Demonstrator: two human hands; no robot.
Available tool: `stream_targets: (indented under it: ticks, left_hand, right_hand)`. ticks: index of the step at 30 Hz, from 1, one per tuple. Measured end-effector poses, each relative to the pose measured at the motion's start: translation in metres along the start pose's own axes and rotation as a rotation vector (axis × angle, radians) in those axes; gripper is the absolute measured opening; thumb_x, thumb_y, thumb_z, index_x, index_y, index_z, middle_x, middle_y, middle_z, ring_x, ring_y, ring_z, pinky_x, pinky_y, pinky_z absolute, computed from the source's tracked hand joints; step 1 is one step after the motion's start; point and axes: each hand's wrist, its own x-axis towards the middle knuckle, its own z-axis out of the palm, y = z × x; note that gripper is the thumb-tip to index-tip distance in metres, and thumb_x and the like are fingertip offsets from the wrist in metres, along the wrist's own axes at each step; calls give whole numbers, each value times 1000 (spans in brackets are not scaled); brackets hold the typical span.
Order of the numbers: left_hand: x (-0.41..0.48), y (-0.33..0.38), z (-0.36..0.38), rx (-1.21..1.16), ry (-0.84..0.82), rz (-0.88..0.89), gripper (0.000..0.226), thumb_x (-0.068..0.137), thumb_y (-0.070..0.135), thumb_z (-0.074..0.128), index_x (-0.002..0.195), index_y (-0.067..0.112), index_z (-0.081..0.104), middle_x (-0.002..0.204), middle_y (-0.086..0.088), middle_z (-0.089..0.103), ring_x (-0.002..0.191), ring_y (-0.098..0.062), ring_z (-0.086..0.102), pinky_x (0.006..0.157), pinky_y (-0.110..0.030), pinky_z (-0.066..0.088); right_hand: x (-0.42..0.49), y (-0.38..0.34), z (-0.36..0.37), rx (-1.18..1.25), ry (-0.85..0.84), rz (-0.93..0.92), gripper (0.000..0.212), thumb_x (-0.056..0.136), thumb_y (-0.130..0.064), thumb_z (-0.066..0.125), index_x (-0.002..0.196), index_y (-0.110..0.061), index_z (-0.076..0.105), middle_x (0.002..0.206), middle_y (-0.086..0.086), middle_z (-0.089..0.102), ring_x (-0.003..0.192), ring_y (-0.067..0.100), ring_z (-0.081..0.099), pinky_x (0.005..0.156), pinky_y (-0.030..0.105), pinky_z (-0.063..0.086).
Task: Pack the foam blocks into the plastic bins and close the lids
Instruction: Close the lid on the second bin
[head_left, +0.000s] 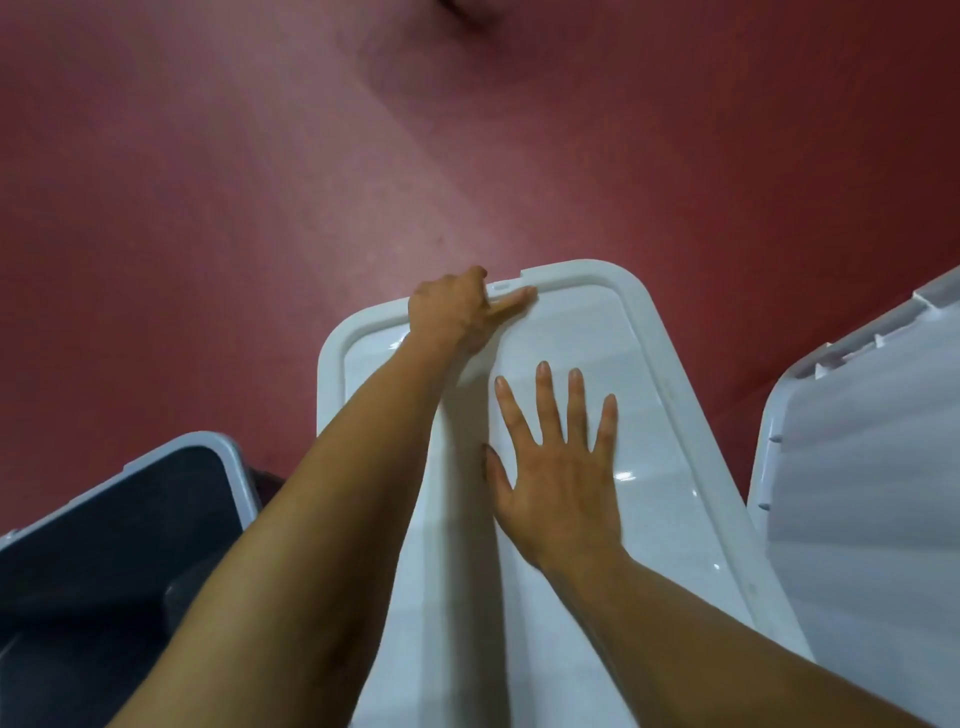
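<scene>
Red floor (208, 208) all around. White lid (675, 441) at middle, low toward 6 o'clock. Left hand (449, 312) curled on lid's far rim. Right hand (561, 488) flat on lid, fingers spread. Dark bin (241, 478) open at 8 o'clock. Second lid (857, 493) at 3 o'clock.

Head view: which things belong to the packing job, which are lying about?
Job:
white lid
left hand on its far rim
right hand flat on it
open bin
ribbed white panel

Lying about:
red floor
dark shape at top edge, unclear

Both my arms reach forward, left ahead of right.
Left hand (457, 312) grips the lid (670, 467) rim, fingers curled over, thumb out sideways; right hand (558, 478) flat, fingers spread.
</scene>
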Motion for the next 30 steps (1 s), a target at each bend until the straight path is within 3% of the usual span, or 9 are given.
stream_targets:
  ticks: [2, 6, 10, 15, 19, 30]
  left_hand:
    - [10, -3, -2, 34, -62, 37, 87, 74, 96, 22, 103, 24, 62, 86, 0, 68, 77, -24, 61, 80, -40, 49]
    - [14, -4, 3, 84, -51, 101, 90, 76, 95, 15, 94, 21, 63, 79, 0, 65, 75, -23, 60, 95, -47, 46]
    - [7, -6, 19, 101, 234, 131, 89, 84, 88, 17, 107, 14, 60, 98, -3, 59, 90, -23, 52, 90, -39, 44]
    - [-6, 5, 25, -122, 441, 27, 61, 85, 77, 48, 92, 17, 56, 91, 1, 46, 83, -18, 43, 76, -32, 47]
    - [-10, 3, 29, -113, 551, 81, 58, 90, 73, 48, 85, 15, 55, 85, -1, 47, 77, -18, 41, 71, -33, 42]
    - [-12, 6, 30, -89, 578, 90, 56, 94, 70, 42, 89, 15, 56, 88, -3, 50, 78, -18, 41, 70, -33, 45]
  right_hand:
    - [2, -1, -1, -4, -10, 5, 78, 95, -72, 19, 160, -35, -6, 167, 10, -13, 152, 40, -14, 117, 66, 2]
    - [1, -1, -3, -12, -22, 9, 78, 95, -73, 15, 159, -36, -7, 167, 9, -14, 152, 40, -14, 117, 65, 2]
    - [3, -2, -3, -17, -34, 21, 79, 93, -74, 12, 159, -36, -8, 167, 9, -15, 152, 40, -14, 117, 65, 2]
    - [3, -4, -4, -19, -43, 20, 79, 94, -74, 14, 159, -36, -7, 167, 9, -14, 152, 40, -14, 117, 65, 2]
    - [3, -4, -5, -24, -50, 18, 78, 94, -73, 12, 159, -35, -8, 167, 10, -14, 152, 40, -14, 116, 66, 2]
    - [4, -4, 1, -10, -10, 17, 79, 94, -72, 19, 160, -34, 2, 168, 10, -8, 152, 41, -9, 117, 66, 4]
